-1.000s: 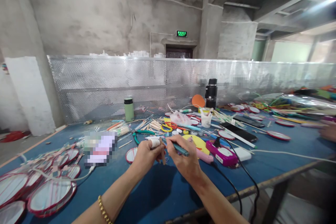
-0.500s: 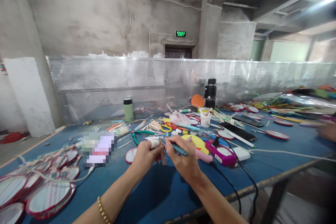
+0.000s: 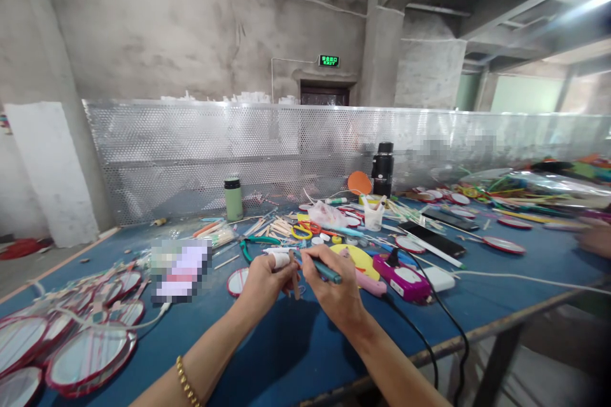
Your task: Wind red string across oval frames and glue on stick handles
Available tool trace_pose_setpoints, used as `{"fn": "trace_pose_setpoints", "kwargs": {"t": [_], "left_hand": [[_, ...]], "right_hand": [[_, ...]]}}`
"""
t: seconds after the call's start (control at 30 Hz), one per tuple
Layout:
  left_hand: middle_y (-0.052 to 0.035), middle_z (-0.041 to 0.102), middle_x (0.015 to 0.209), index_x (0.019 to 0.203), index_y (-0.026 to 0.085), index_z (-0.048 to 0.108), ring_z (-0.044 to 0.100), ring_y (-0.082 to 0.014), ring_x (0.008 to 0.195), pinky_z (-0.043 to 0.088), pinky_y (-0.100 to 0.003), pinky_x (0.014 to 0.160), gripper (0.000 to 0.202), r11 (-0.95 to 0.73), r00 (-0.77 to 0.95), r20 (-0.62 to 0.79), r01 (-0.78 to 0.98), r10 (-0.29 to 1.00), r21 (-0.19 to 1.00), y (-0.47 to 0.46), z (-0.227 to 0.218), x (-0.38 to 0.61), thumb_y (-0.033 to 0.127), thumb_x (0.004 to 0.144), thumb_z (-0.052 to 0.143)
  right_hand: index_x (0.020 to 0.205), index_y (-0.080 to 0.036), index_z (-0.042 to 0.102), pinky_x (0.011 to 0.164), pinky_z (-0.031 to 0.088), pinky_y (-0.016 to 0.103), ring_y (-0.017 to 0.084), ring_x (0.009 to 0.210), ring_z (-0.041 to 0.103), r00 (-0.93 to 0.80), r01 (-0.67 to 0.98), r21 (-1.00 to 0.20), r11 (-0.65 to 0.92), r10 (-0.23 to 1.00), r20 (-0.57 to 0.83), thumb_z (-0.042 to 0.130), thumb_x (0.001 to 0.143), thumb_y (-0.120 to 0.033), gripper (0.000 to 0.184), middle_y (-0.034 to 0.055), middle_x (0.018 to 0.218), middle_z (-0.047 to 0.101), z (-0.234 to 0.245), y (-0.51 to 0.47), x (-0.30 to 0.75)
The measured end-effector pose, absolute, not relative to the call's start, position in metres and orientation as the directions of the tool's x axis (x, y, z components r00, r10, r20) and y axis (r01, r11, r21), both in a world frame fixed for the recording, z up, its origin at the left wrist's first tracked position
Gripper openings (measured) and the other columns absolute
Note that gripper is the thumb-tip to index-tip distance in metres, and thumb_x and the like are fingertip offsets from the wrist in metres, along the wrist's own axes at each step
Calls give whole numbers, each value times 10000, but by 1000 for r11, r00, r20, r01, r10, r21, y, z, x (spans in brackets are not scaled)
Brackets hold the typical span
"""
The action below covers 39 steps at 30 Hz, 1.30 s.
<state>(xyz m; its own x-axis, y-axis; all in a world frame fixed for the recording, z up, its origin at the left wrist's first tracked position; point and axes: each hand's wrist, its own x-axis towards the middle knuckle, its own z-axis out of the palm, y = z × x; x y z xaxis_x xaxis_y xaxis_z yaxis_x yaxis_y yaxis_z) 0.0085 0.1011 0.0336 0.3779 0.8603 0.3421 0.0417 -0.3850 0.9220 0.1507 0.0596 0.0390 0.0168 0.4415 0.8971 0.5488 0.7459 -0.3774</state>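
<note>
My left hand (image 3: 272,280) is closed on a flat wooden stick (image 3: 296,285), which hangs down from its fingertips. White wrapping (image 3: 280,259) covers one of its digits. Held like a writing tool in my right hand (image 3: 331,280) is a teal pen (image 3: 327,272), its tip close to the left fingertips. Whether the tip touches the stick is hidden by the fingers. Behind the left wrist lies a round red-rimmed disc (image 3: 237,282), partly covered. Green-handled pliers (image 3: 247,249) rest just beyond the left hand. A pink tool (image 3: 370,283) lies beside the right hand.
Red-rimmed discs (image 3: 88,356) pile up at left, near a phone (image 3: 184,272) on a cable. Loose wooden sticks (image 3: 281,227), a green bottle (image 3: 233,200) and a black flask (image 3: 383,170) stand farther back. At right are a purple box (image 3: 402,276), a black phone (image 3: 434,238) and another person's hand (image 3: 594,238).
</note>
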Motion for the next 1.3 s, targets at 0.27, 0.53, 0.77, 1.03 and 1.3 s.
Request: {"fn": "trace_pose_setpoints", "kwargs": {"t": [0.27,0.53,0.77,1.03,1.3], "left_hand": [[-33,610,523,603,137,610,541,-134,485,418,-232,486,439,-406,396,361,33,844,913,103,31,8,550,745,659],[-25,600,519,594,136,606,534,-126,479,420,-226,486,430,-393,387,349,37,853,919,100,34,8,539,729,674],[-20,587,503,565,140,590,515,-114,469,414,-217,481,414,-376,367,339,34,866,926,97,37,8,518,707,681],[-16,580,495,554,142,591,505,-110,466,410,-215,480,422,-382,373,341,41,863,923,97,37,8,522,713,679],[-30,608,519,588,134,619,529,-124,480,426,-226,487,436,-375,375,336,35,864,926,99,34,8,547,709,686]], "right_hand": [[795,-185,642,672,458,213,113,623,586,1,563,-376,736,454,891,551,904,-173,143,-7,700,652,41,59,150],[786,-185,641,679,459,219,117,622,589,6,559,-390,732,467,884,551,904,-183,148,-7,693,654,40,58,150],[787,-179,640,658,448,225,116,610,586,24,553,-397,732,463,886,549,908,-189,152,-8,673,636,41,57,151],[782,-186,632,671,453,220,116,621,583,15,553,-396,733,466,884,553,907,-188,147,-10,690,645,39,58,150],[779,-187,629,668,454,214,113,617,582,23,569,-384,727,453,891,554,903,-180,145,-11,685,647,40,59,150]]}}
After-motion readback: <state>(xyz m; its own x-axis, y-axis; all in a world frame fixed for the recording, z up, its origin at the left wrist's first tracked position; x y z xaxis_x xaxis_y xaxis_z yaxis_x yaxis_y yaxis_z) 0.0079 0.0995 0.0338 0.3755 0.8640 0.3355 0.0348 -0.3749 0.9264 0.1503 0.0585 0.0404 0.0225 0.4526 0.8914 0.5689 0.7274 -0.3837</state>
